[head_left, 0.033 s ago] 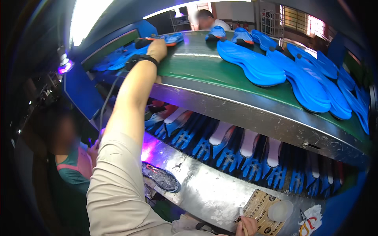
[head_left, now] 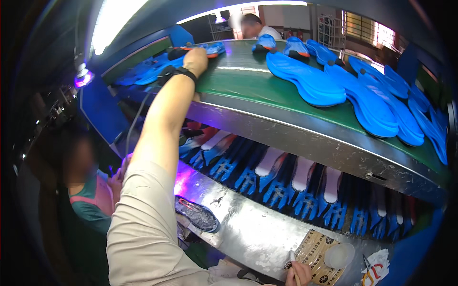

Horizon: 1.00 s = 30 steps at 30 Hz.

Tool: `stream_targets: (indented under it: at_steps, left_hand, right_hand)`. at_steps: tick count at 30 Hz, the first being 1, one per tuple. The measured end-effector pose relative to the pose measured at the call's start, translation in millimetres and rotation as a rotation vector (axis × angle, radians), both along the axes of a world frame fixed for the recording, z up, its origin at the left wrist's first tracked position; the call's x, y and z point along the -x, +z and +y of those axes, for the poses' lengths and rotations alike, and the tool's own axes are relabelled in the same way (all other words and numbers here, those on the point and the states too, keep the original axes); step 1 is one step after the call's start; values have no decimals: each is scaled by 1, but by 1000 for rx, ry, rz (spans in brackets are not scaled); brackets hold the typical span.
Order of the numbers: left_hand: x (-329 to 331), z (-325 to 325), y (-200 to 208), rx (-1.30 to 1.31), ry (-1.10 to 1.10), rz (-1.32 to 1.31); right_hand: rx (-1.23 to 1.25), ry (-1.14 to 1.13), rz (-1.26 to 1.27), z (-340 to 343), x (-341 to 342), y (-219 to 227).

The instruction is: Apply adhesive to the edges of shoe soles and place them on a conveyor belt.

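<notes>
- My left hand (head_left: 195, 61) is over the green belt (head_left: 234, 88); fingers hidden, I cannot tell their grip;
- beside it, on the belt's far side, a bright blue, orange-edged shoe (head_left: 214, 49);
- below the belt, my right hand (head_left: 300, 273) pinches a pale-tipped brush (head_left: 292, 256).

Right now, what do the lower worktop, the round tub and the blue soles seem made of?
Lower worktop: likely metal, worn shine, blotchy glare. Round tub: probably plastic, pale translucent rim. Blue soles: perhaps moulded foam, satin, rounded edges.

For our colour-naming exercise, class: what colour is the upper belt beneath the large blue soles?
Green; the belt shows best in the head view.
</notes>
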<state>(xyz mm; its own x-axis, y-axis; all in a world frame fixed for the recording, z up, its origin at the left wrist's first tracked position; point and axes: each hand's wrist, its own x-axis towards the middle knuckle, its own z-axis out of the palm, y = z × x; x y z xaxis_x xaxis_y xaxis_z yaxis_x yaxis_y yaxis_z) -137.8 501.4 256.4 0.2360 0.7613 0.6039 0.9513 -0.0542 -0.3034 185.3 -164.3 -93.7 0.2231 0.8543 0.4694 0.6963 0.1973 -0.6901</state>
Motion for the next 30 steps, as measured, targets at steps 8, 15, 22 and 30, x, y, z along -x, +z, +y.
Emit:
stream_targets:
  at_steps: [8, 15, 22, 30]
  left_hand:
    - [-84, -188, 18, -20, -174, 289]
    - [-83, -302, 41, 69, -299, -360]
    - [-73, -302, -14, 265, -384, -812]
    - [-63, -421, -161, 632, -1027, -1592]
  right_hand:
    - [-96, -16, -93, -7, 3, -14]
    - [4, 22, -33, -11, 2, -29]
    - [-57, 18, 16, -10, 8, -35]
    - [-59, -12, 177, -12, 4, -35]
